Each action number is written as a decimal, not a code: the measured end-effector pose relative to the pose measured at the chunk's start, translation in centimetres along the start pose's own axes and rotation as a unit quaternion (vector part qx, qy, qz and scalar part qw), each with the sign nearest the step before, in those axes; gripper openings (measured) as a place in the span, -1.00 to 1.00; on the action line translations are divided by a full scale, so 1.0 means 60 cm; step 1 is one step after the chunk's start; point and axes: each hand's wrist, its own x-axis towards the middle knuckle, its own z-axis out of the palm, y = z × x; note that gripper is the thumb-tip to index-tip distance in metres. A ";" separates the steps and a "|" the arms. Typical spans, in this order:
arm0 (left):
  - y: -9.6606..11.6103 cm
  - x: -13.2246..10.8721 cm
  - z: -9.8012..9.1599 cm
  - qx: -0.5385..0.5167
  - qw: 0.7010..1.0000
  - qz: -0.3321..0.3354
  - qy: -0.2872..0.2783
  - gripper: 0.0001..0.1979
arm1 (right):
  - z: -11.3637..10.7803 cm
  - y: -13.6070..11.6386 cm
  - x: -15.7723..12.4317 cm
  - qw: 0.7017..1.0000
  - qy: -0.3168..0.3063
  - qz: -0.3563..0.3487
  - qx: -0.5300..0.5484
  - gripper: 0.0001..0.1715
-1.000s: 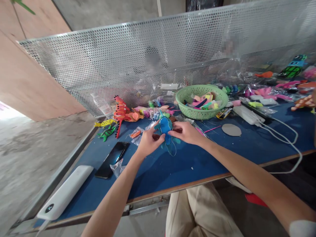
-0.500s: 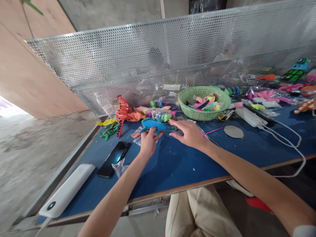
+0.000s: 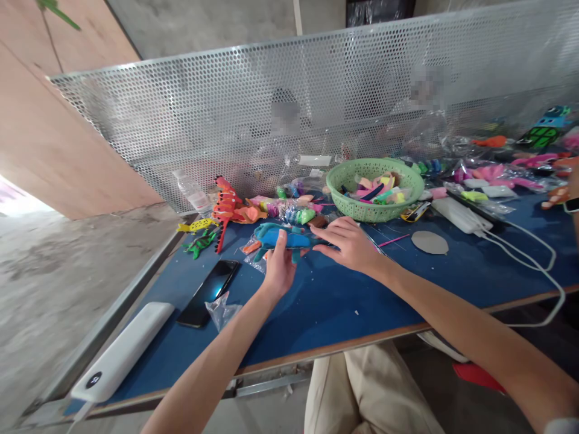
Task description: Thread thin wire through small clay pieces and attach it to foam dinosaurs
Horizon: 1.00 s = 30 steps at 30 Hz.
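Note:
A blue stuffed toy animal point(image 3: 296, 240) with darker teal limbs is held over the table. My left hand point(image 3: 279, 268) grips it from below, thumb pressed on its flat blue side. My right hand point(image 3: 346, 244) is at the toy's narrow right end, which passes between thumb and fingers; the fingertips' exact hold is partly hidden. Just behind the toy lie a brown piece point(image 3: 318, 222) and plastic-wrapped colourful pieces point(image 3: 301, 214). A clear bag with an orange piece point(image 3: 251, 247) lies to its left.
A green basket point(image 3: 335, 188) of coloured pieces stands behind my right hand. Left are a red-orange toy point(image 3: 227, 202), a phone point(image 3: 208, 292) and a white power bank point(image 3: 124, 349). A grey oval point(image 3: 429, 242) and cabled white device point(image 3: 459, 216) lie right. A perforated metal screen point(image 3: 217, 114) borders the back.
The toy has turned, so its blue side and teal limbs now face up more. My left hand has shifted slightly right, and my right hand's fingers have closed in around the toy's right end.

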 end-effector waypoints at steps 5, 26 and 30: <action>-0.003 -0.004 0.003 0.051 0.998 0.024 0.031 -0.59 | 0.002 -0.005 0.000 0.999 0.003 -0.035 -0.027 -0.54; -0.039 -0.027 0.026 -0.056 0.998 0.006 0.042 -0.60 | -0.008 -0.016 0.013 0.989 0.075 -0.084 -0.097 -0.92; -0.032 -0.029 0.032 -0.072 0.996 0.001 0.045 -0.61 | -0.001 -0.012 0.013 0.987 0.081 -0.095 -0.105 -0.92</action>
